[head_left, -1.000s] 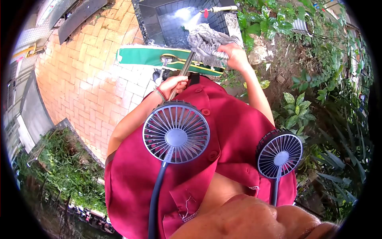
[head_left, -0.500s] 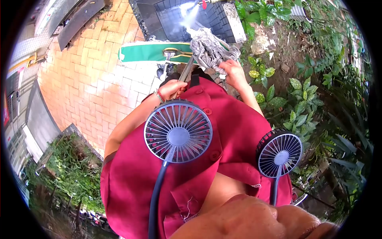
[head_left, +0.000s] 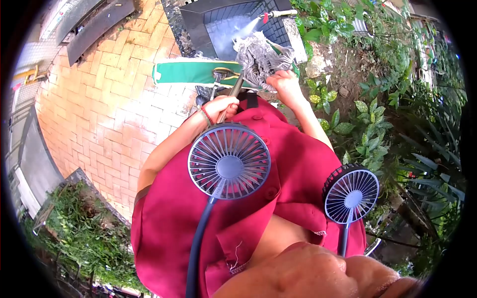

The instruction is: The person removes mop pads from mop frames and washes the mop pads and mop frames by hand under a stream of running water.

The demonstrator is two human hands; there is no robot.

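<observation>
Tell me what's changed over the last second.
The right hand has drawn back, from the right side of the mop head to its near edge; no letting go shows. The left hand holds the handle as before, and water still sprays toward the mop head.

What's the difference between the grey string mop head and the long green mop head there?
The grey string mop head is shaggy and bunched; the green flat mop head is smooth-topped and long. The right hand grips the grey one's strands, while neither hand holds the green one. Both are in front of the person.
</observation>
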